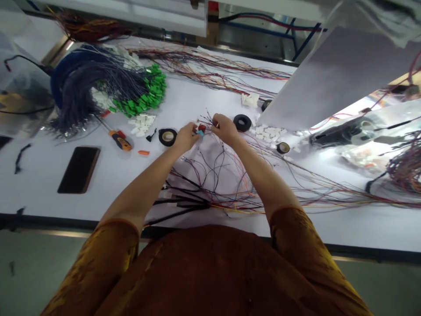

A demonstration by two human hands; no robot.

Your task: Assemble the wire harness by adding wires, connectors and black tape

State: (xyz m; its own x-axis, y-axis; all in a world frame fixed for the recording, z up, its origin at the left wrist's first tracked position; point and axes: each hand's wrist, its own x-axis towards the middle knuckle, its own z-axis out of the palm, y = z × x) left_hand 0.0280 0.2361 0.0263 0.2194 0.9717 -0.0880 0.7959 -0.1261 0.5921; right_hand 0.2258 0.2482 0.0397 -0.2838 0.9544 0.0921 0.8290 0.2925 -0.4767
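Note:
My left hand point(187, 138) is closed, its fingertips pinching a small connector point(201, 130) that looks red with a light blue part. Just to the right, my right hand point(225, 128) is closed around a few thin wires point(206, 117), whose dark tips fan out past the fingers. A thin red wire runs between the two hands. Below them, a wire harness point(210, 204) with black sleeved branches spreads over the table. A roll of black tape point(167, 137) lies by my left hand, and another black roll point(242, 123) is beside my right wrist.
At left are a phone point(79, 170), a screwdriver point(120, 140) and bundled wires with green connectors point(144, 94). White connectors point(268, 133) and a small tape roll point(283, 148) lie at right. Long wires point(210, 70) line the back; a white panel point(309, 83) rises at right.

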